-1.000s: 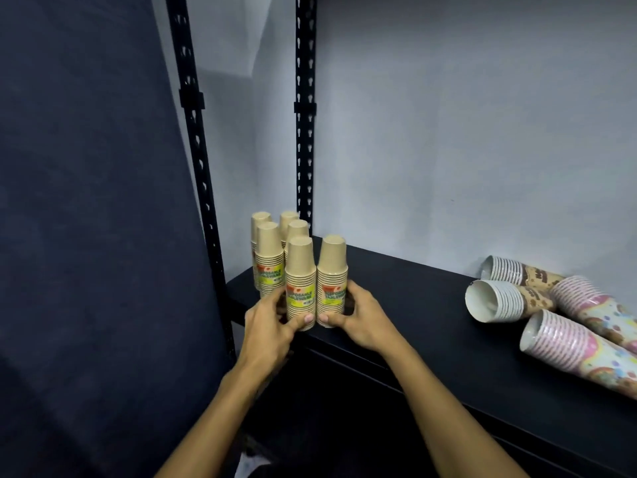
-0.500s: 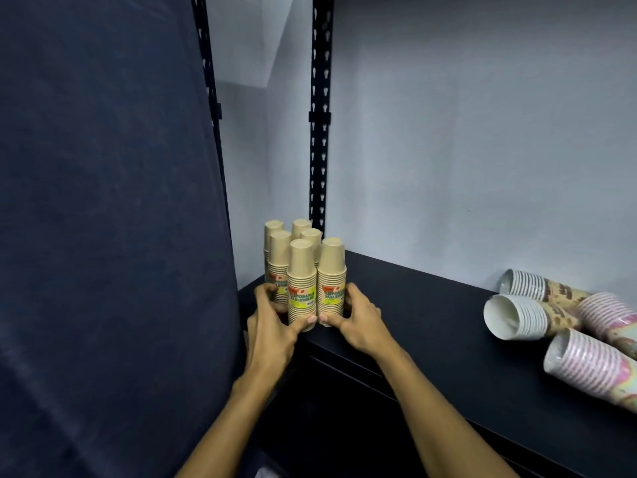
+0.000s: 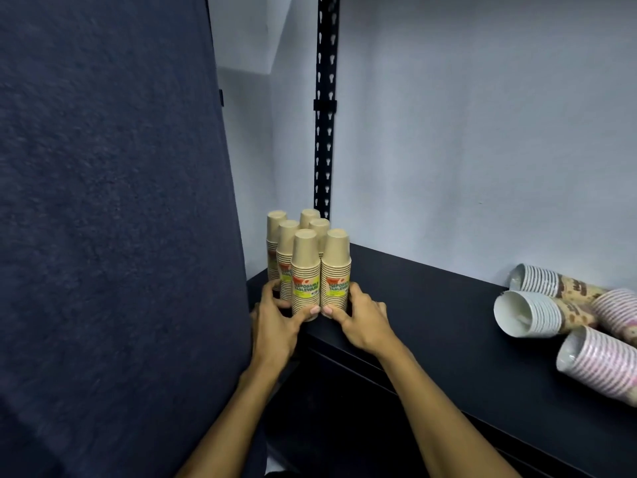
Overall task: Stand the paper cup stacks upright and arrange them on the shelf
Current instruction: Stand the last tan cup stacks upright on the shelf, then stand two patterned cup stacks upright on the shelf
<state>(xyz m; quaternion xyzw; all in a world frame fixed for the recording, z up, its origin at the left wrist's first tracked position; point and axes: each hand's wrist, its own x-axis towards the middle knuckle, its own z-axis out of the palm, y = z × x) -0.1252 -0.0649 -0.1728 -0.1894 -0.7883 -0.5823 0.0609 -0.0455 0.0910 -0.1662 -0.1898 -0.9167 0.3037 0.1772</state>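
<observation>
The left hand (image 3: 275,326) and the right hand (image 3: 362,319) both grasp the two nearest stacks of tan paper cups with yellow and red labels (image 3: 320,270). The left thumb lies across the base of the near left stack and the fingers curl round its left side. The right thumb presses the base of the near right stack and the fingers wrap round its right side. The two thumbs almost meet at the front.

Six such stacks stand upright in the far left corner of the black shelf (image 3: 431,322), bases up, in three pairs touching each other, with the long axis vertical. The front pair stands just beside the near edge of the shelf.

At the right, well apart, four stacks lie on their sides: two white cup stacks with brown print (image 3: 537,305) and two pink striped cup stacks (image 3: 599,367), open mouths to the left. Bare shelf lies between the two groups. A dark blue panel (image 3: 113,236) closes the left side, and a black slotted post (image 3: 325,108) rises behind the standing cups.
</observation>
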